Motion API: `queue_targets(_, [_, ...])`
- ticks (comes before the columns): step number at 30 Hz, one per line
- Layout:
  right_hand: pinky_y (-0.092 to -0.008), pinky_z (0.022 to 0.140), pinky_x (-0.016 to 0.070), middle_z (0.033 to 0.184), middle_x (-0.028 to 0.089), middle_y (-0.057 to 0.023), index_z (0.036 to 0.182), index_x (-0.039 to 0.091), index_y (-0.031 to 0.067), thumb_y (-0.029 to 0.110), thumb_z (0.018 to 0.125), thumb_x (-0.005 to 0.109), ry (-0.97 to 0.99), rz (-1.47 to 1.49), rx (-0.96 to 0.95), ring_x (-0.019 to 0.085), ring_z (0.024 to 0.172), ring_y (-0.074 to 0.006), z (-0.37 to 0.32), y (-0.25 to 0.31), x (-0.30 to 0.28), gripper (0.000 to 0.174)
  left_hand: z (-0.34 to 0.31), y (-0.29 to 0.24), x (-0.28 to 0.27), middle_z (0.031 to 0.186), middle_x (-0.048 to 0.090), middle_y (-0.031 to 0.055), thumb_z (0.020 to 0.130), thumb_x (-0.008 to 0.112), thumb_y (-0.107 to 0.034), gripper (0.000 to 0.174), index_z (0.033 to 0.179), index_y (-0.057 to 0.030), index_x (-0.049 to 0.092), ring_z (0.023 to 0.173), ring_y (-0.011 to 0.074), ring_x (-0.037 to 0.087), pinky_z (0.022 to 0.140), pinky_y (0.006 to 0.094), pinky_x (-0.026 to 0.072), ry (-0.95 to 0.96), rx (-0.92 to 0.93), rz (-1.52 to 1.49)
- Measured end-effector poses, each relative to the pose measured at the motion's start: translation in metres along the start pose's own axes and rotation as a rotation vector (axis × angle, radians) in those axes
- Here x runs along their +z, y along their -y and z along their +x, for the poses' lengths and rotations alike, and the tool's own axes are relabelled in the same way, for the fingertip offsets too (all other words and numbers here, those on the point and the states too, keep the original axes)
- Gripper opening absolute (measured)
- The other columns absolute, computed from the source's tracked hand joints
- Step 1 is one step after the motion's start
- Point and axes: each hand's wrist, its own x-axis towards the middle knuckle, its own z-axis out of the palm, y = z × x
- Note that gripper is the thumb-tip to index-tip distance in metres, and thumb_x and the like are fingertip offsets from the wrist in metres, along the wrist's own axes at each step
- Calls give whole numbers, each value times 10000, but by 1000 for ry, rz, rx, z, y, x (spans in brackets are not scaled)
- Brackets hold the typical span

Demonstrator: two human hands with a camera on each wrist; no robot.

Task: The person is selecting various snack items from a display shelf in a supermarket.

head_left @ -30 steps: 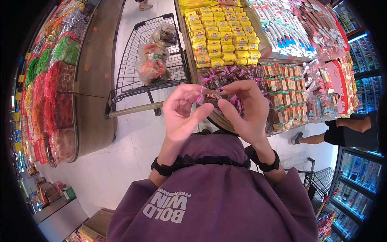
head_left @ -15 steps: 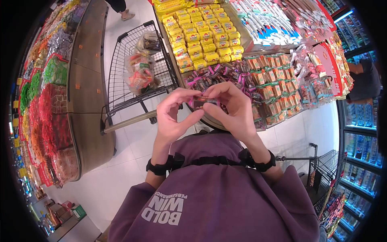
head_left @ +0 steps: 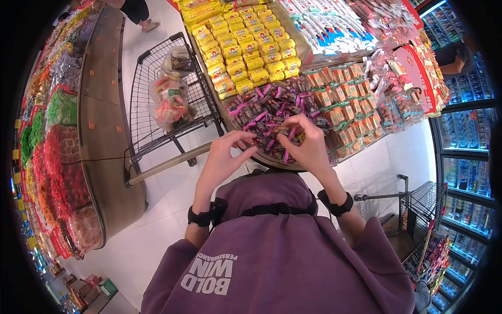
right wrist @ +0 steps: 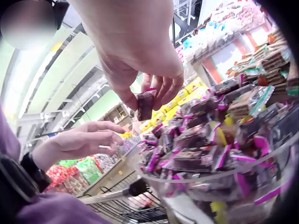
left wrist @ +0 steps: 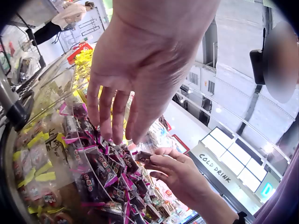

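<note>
Between thumb and fingers, my right hand [head_left: 309, 145] pinches a small dark snack packet [right wrist: 145, 105] with a pink edge. In the left wrist view the same packet [left wrist: 144, 157] pokes out from the fingertips. Below it lies a heap of matching dark packets [head_left: 267, 111] with pink ends, inside a bin with a clear plastic rim [right wrist: 210, 176]. My left hand [head_left: 225, 158] is held over the near left of the heap, apart from the right hand. Its fingers are loosely extended with nothing between them, as the left wrist view shows.
A shopping cart [head_left: 166, 165] with bagged goods stands to the left. Yellow wrapped rolls [head_left: 246, 49] lie beyond the heap, green-edged packets [head_left: 346, 102] to its right. Another cart [head_left: 422, 209] is at lower right. A person [head_left: 138, 11] stands upper left, another [head_left: 456, 56] at right.
Both hands were together at the packet; now the left has let go and drawn away, while the right keeps it. The view has shifted, showing more of the heap.
</note>
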Motion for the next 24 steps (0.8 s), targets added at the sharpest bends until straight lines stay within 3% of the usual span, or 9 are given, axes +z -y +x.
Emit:
queue_targets(1, [-360, 755, 537, 909, 670, -108, 990, 603, 10, 36, 757, 778, -39, -47, 33, 669, 823, -266, 1, -10, -1, 293, 1, 2, 3, 1053, 726, 66, 870, 714, -38, 252, 1121, -54, 719, 819, 140, 665, 768, 280, 524, -12, -14, 13])
queue_targets(4, [-389, 823, 524, 911, 667, -102, 959, 596, 24, 20, 739, 765, -161, -142, -107, 649, 865, -306, 11, -30, 0, 278, 5, -1, 8, 1018, 726, 93, 900, 626, 19, 205, 1065, -37, 733, 788, 159, 669, 758, 281, 530, 71, -116, -10])
queue_targets(7, [-377, 712, 497, 858, 643, -95, 959, 605, 17, -16, 727, 761, -207, -292, -235, 610, 786, -283, 19, -37, 5, 282, 8, 2, 11, 1027, 715, 107, 900, 563, 61, 250, 1057, -34, 733, 854, 188, 685, 774, 285, 537, 87, 3, 81])
queue_targets(8, [-396, 752, 479, 862, 631, -86, 917, 614, 41, -8, 714, 756, -171, -302, -178, 585, 835, -292, 18, -36, 6, 252, 8, 7, 16, 1041, 700, 113, 877, 554, 86, 266, 1039, -29, 731, 917, 223, 688, 792, 307, 541, 35, 88, 58])
queue_targets(11, [-396, 806, 460, 867, 624, -68, 877, 629, 69, 19, 711, 755, -138, -459, -234, 577, 905, -281, 16, -34, 7, 215, 8, 0, 15, 1077, 692, 111, 870, 573, 82, 248, 1026, -33, 729, 966, 238, 683, 796, 322, 541, 16, 131, 126])
queue_targets(12, [-408, 847, 443, 911, 615, -61, 840, 639, 82, 41, 710, 756, -119, -466, -189, 563, 972, -279, 14, -34, 9, 180, 9, -1, 15, 1036, 700, 99, 872, 632, 47, 198, 1025, -35, 726, 914, 231, 684, 784, 328, 537, -13, 139, 141])
queue_targets(16, [-419, 816, 435, 965, 590, -62, 836, 641, 76, 51, 725, 744, -95, -494, -217, 554, 972, -281, 14, -31, 7, 153, 8, -5, 16, 924, 707, 72, 877, 720, -48, 150, 1026, -34, 728, 799, 204, 670, 724, 316, 523, 21, 6, 96])
queue_targets(20, [-416, 802, 438, 967, 587, -64, 837, 659, 68, 59, 733, 752, -97, -509, -260, 556, 964, -271, 16, -25, 3, 140, 8, -10, 14, 911, 696, 83, 880, 689, -5, 140, 1008, -34, 737, 827, 214, 681, 733, 316, 530, 62, -53, 123])
queue_targets(24, [-412, 793, 463, 945, 597, -74, 846, 658, 55, 7, 731, 721, -140, -450, -290, 577, 924, -280, 15, -20, 3, 140, 7, 1, 18, 929, 695, 95, 881, 641, 38, 176, 1012, -32, 735, 874, 232, 692, 757, 317, 541, -35, 134, 91])
